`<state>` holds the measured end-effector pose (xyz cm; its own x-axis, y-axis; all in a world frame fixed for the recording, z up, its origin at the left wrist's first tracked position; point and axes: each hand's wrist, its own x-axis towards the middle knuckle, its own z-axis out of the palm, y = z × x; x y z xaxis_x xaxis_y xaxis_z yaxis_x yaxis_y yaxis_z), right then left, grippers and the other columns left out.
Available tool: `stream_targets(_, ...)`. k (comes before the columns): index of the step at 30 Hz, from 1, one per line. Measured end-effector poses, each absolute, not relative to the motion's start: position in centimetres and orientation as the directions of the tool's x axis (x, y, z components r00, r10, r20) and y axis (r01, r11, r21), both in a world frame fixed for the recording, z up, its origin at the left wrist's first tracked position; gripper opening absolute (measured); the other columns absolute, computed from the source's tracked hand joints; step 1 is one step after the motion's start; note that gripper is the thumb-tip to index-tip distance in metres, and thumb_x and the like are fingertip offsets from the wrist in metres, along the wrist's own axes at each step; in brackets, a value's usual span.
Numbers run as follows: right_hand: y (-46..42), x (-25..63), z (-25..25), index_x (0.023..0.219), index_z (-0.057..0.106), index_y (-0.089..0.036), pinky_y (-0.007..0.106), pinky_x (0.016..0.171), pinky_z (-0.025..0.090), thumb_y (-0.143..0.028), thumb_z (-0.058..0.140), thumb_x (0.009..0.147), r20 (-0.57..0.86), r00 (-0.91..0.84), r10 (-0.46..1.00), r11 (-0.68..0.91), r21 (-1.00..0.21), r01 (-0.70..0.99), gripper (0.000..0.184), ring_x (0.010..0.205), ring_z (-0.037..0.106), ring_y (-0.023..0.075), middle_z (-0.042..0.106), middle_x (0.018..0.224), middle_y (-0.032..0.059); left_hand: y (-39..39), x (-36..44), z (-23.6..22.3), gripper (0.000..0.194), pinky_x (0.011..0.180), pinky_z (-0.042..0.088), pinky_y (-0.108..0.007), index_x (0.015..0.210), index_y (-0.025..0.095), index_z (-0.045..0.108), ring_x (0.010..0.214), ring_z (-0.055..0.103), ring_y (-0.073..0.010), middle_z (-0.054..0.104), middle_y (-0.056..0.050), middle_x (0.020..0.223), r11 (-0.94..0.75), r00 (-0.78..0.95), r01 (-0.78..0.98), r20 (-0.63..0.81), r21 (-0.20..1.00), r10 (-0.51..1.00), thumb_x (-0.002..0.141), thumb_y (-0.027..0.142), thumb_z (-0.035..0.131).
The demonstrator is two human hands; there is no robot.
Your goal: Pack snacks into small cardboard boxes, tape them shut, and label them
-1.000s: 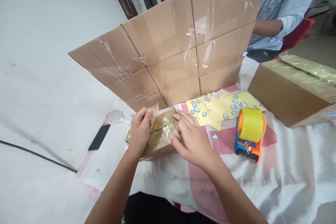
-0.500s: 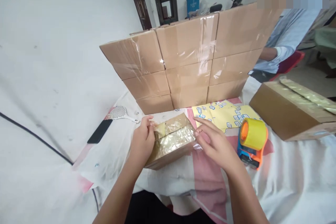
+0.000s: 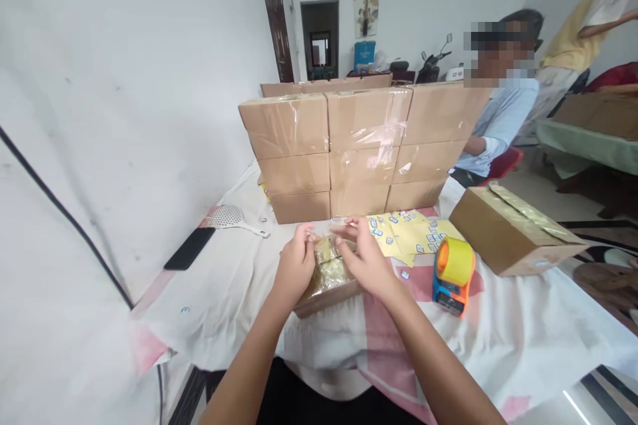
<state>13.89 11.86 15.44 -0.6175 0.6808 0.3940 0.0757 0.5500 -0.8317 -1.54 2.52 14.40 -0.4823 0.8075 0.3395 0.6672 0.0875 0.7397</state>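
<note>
A small cardboard box [image 3: 326,297] with shiny clear tape across its top lies between my hands, close to the table's near side. At its left edge is my left hand [image 3: 296,264], thumb and fingertips drawn together at the far corner; what they pinch, if anything, is too small to make out. Over the box's right side reaches my right hand [image 3: 367,257], fingers apart and the thumb by the taped top. Right of the box stands an orange and blue tape dispenser [image 3: 451,299] with a yellow roll of tape [image 3: 456,261].
Stacked cardboard boxes [image 3: 366,169] form a wall behind my hands. A yellow sheet with small stickers [image 3: 406,236] lies before it. A larger carton [image 3: 493,232] is at right, a white slotted spatula [image 3: 226,217] and black phone [image 3: 189,249] at left. Two people are beyond.
The view has tilted up and shows more of the room. My right hand has moved left, from beside the box to over its top. My left hand stays at the box's left edge.
</note>
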Motion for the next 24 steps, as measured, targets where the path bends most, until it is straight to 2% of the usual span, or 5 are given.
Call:
stream_targets(6,12.8,11.0,15.1,0.129,0.034,-0.019,0.057,0.120,0.024,-0.009,0.047,0.088,0.284,-0.674,0.682,0.665,-0.624,0.411,0.045,0.132,0.059,0.0286,0.068,0.130,0.0179,2.6,-1.7,14.2,0.037,0.104,0.050,-0.043,0.124,0.023,0.061,0.133,0.057,-0.0264,0.049,-0.011,0.155,-0.008,-0.374,0.774,0.468,0.633,0.801,0.096,0.016,0.039)
stream_targets(11,13.9,10.8,13.9,0.126,0.037,-0.019,0.056,0.121,0.017,-0.009,0.046,0.090,0.279,-0.674,0.684,0.674,-0.596,0.437,0.038,0.129,0.060,0.0275,0.073,0.117,0.0148,2.6,-3.9,15.6,0.030,0.092,0.055,-0.033,0.112,0.030,0.070,0.104,0.069,-0.0192,0.069,-0.002,0.129,-0.222,0.042,0.855,0.363,0.469,0.931,0.095,0.022,0.047)
stream_targets(16,14.5,10.9,13.2,0.120,0.037,-0.022,0.055,0.121,0.016,-0.015,0.051,0.091,0.290,-0.673,0.681,0.671,-0.614,0.415,0.033,0.122,0.063,0.0265,0.073,0.110,0.0097,3.7,-6.2,18.4,0.028,0.068,0.052,-0.025,0.103,0.028,0.072,0.085,0.069,-0.0140,0.053,0.000,0.153,-0.373,0.297,0.868,0.258,0.329,0.919,0.077,0.021,0.067)
stream_targets(19,14.6,10.8,13.1,0.119,0.035,-0.023,0.052,0.119,0.022,-0.014,0.053,0.089,0.288,-0.660,0.694,0.658,-0.627,0.417,0.036,0.118,0.064,0.0255,0.073,0.107,0.0070,4.5,-6.5,19.1,0.014,0.066,0.046,-0.025,0.087,0.026,0.069,0.098,0.067,-0.0176,0.065,0.000,0.138,-0.379,0.321,0.903,0.268,0.201,0.908,0.082,0.018,0.058)
stream_targets(24,15.1,10.3,13.0,0.110,0.038,-0.024,0.050,0.115,0.026,-0.013,0.055,0.084,0.269,-0.632,0.727,0.623,-0.645,0.442,0.033,0.115,0.063,0.0265,0.071,0.106,0.0069,4.4,-6.5,17.8,0.025,0.061,0.036,-0.027,0.079,0.022,0.065,0.072,0.059,-0.0156,0.066,-0.003,0.087,-0.292,0.265,0.956,0.335,0.034,0.904,0.093,0.015,0.046)
